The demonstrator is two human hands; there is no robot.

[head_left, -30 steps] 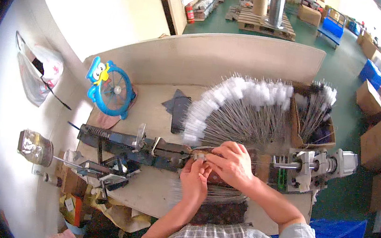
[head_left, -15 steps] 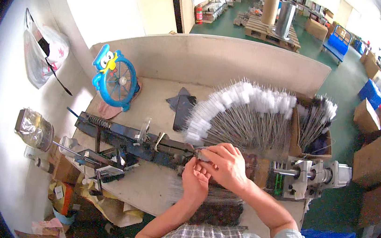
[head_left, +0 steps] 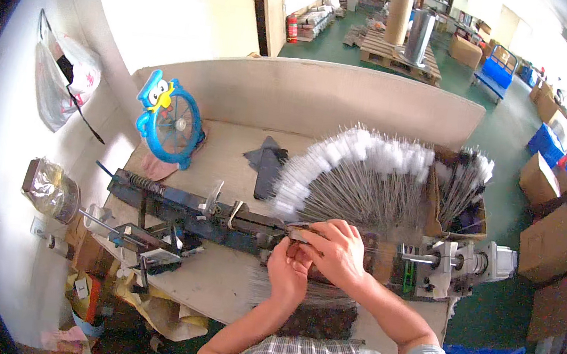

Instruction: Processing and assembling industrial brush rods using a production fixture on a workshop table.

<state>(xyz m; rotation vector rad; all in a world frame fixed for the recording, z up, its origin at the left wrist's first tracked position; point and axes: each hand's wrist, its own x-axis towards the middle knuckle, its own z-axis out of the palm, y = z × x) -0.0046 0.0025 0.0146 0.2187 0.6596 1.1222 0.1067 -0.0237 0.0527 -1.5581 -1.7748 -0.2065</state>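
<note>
Both hands meet at the middle of a long dark metal machine (head_left: 176,200), by the right end of its black bar. My left hand (head_left: 288,274) is closed below the bar's end, fingers curled and thumb up; what it pinches is too small to make out. Just above and to its right, my right hand (head_left: 339,255) bends over the same spot with fingers closed on a small piece I cannot name. Behind them lies a large fan of white-tipped wire brushes (head_left: 369,162), their thin wire stems toward me. More thin wires (head_left: 264,287) lie below my hands.
A blue cartoon-shaped fan (head_left: 176,126) stands at the back left, near a dark flat phone-like slab (head_left: 270,173). A cardboard box (head_left: 457,221) of brushes sits at the right, behind a motor with a metal shaft (head_left: 473,261). A low board (head_left: 363,95) borders the table's far edge.
The whole view has shifted slightly. Both hands stay at the bar's end, with only small shifts of the fingers.
</note>
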